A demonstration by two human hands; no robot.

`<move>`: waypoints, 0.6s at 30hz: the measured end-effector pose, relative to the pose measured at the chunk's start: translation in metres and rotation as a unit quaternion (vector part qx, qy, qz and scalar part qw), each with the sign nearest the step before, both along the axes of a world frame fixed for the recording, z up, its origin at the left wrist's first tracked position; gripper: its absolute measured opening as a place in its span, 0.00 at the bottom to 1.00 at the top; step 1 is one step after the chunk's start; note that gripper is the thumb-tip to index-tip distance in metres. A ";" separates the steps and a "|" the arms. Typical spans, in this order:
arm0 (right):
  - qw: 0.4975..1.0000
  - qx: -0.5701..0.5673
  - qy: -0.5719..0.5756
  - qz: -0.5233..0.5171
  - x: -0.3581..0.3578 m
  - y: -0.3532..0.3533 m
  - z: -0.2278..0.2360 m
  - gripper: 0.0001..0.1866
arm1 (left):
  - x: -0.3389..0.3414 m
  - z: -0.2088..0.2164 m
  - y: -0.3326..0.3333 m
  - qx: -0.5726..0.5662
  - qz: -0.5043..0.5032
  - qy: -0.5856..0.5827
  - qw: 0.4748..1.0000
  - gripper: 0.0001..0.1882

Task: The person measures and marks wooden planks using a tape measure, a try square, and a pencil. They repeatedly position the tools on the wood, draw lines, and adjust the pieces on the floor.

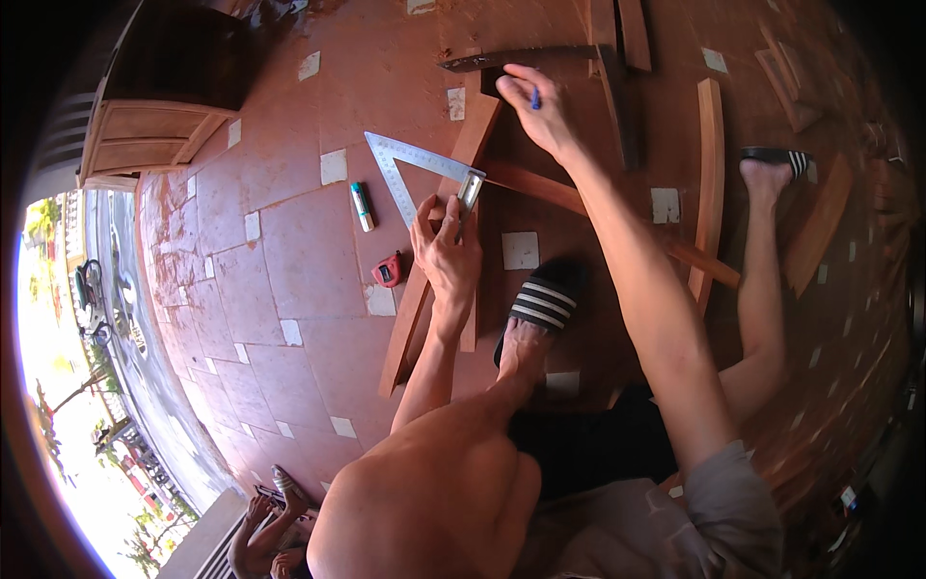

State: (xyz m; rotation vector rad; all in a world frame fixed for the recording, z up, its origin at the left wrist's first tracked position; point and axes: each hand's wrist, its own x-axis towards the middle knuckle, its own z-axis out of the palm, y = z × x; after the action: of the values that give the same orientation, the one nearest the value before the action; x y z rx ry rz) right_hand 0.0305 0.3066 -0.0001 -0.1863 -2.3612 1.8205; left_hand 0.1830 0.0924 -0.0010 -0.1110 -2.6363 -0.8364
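Head view: a silver set square [417, 155] grasped in the left hand [447, 261], a blue pen [535, 97] in the right hand [542, 114], over timber on a floor [265, 285].

Set square held by its thick edge and lower side, lying across a long wooden strip [408, 323] slanting from upper right to lower left. Pen mostly hidden within the right hand's curled fingers, close to the strip's upper end; contact there unclear. Left of the left hand, on reddish tiles, a green-and-white tube [362, 206] and, below it, a red tape measure [387, 270]. To the right, a slanting crosspiece [535, 185] and an upright-running plank [710, 174]. Nearer the body, a black sandal [545, 302] with white stripes, on a foot. Farther out, at upper left, a wooden cabinet [145, 137]; at lower left, another person [253, 552], partly visible.
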 end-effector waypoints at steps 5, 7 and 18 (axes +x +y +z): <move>0.999 -0.046 0.024 0.009 0.031 -0.005 0.025 0.39 | 0.000 0.001 -0.001 -0.003 -0.007 -0.004 1.000 0.19; 0.995 0.003 0.098 -0.024 0.034 -0.015 0.035 0.38 | 0.000 0.001 -0.001 -0.002 -0.008 -0.004 1.000 0.19; 0.982 0.075 -0.032 0.168 0.049 -0.033 0.064 0.12 | -0.001 0.000 -0.003 0.001 -0.019 0.010 1.000 0.18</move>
State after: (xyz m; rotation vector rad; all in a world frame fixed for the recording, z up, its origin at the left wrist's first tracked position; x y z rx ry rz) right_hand 0.0794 0.2740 0.0637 0.1857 -2.6972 1.7774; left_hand 0.1820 0.0898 -0.0005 -0.1687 -2.6213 -0.8468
